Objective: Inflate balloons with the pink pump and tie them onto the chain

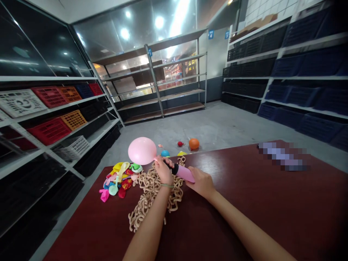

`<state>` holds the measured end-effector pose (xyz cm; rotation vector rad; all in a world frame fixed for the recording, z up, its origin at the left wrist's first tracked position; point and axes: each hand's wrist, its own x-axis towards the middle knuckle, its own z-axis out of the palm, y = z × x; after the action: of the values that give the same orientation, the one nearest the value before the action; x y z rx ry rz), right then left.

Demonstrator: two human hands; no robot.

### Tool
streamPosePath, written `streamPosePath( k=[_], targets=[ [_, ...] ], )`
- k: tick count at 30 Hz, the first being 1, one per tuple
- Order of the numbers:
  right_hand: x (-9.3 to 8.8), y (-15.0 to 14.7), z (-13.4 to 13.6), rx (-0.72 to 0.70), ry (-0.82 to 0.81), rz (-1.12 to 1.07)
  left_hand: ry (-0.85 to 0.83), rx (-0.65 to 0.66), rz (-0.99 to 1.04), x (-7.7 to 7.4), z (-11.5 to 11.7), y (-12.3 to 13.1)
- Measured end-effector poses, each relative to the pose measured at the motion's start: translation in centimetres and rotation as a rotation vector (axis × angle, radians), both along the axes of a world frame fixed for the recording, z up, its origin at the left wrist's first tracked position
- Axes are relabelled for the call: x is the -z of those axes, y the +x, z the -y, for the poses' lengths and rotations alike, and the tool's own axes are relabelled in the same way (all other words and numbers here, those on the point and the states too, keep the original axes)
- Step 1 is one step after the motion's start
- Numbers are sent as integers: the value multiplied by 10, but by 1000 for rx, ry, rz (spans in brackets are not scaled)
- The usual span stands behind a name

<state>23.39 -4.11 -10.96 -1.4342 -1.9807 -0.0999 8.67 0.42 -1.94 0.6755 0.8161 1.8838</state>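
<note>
A pink balloon (141, 150), swollen with air, points away to the left above the table. My left hand (163, 171) is closed around the balloon's neck where it meets the black end of a pink hand pump (185, 173). The pump's pink barrel is gripped by my right hand (201, 182). Beneath my left wrist spreads a heap of curly tan strings (148, 201), partly covered by my forearm. Left of it lies a pile of limp, colourful balloons (119, 178).
The dark red table (233, 206) carries a pixelated object (281, 155) at far right. On the floor beyond are an orange balloon (194, 144) and a small red balloon (180, 144). Shelves with crates (50, 96) stand left; more racks stand behind and right.
</note>
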Motion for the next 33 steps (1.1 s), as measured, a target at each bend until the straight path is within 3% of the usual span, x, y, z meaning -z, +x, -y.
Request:
streamPosePath(
  k=[4, 9, 15, 19, 22, 25, 33],
  targets=[
    [-4, 0, 2, 7, -18, -25, 30, 23, -50, 5, 1, 3],
    [-10, -5, 6, -70, -9, 51, 11, -15, -80, -3, 2, -36],
    [-5, -6, 4, -118, 24, 105, 50, -128, -45, -41, 1, -108],
    [-3, -6, 5, -110, 16, 61, 62, -135, -67, -62, -5, -123],
    [-3, -5, 6, -83, 12, 25, 64, -136, -13, -65, -11, -114],
    [-2, -3, 5, -37, 11, 21, 44, -167, 45, -57, -19, -95],
    [3, 0, -2, 22, -18, -14, -5, -33, 15, -4, -11, -4]
  ],
)
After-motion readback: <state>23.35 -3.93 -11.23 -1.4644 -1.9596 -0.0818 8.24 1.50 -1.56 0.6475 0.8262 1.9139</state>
